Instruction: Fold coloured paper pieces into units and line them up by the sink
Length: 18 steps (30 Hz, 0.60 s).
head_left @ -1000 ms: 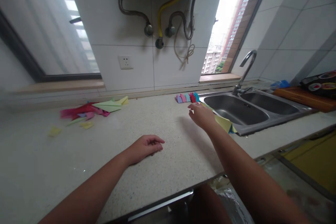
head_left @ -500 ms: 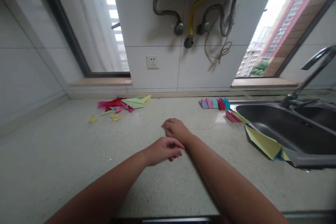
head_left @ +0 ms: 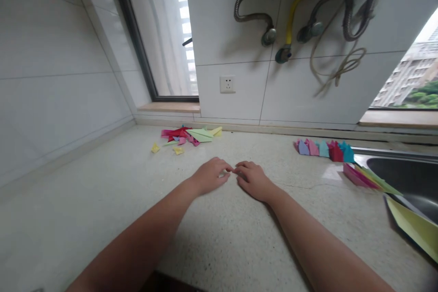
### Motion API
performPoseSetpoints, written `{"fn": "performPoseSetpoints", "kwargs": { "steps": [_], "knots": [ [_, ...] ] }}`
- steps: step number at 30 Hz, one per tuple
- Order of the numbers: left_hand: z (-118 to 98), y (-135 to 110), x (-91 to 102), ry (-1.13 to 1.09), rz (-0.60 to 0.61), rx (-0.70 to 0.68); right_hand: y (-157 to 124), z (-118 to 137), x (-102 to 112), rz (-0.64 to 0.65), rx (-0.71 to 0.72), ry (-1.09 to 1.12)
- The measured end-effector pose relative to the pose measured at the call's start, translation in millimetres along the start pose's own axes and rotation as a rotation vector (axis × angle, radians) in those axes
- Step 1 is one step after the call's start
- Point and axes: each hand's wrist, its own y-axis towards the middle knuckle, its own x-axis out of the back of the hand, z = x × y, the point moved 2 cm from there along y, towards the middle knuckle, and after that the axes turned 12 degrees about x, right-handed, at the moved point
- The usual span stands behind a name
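Over the middle of the pale speckled counter, my left hand is bent inward with its thumb and fingers apart, holding nothing. Facing it, my right hand lies palm down with loosely spread fingers and nothing in them. The fingertips of both hands meet or nearly meet. Behind and left of my left hand is a pile of folded colored paper, with a light green paper plane on it. Two small yellow folded papers lie in front of that pile.
A row of small folded paper pieces stands at the back right. Folded paper planes and a larger yellow one lie beside the sink. On the wall are a socket, a yellow pipe and hoses.
The view has turned left, so the wall and papers sit farther right. My hands, previously overlapping with the left nearer me, are now side by side, fingertip to fingertip.
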Motion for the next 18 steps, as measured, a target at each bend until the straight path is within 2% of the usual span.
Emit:
{"fn": "performPoseSetpoints", "kwargs": {
  "steps": [4, 7, 10, 14, 18],
  "knots": [
    [58, 8, 33.1, 0.204, -0.242, 0.266, 0, -1, 0, 0.003, -0.001, 0.002],
    [105, 3, 56.5, 0.286, -0.359, 0.413, 0, -2, 0, 0.0, -0.001, 0.007],
    [145, -11, 70.5, 0.344, -0.449, 0.545, -1, -3, 0, -0.001, -0.001, 0.01],
    [180, -27, 69.3, 0.359, -0.429, 0.656, -1, -3, 0, 0.002, -0.013, 0.023],
    [193, -32, 62.4, 0.329, -0.366, 0.674, -2, -1, 1, 0.005, -0.028, 0.033]
  ]
}}
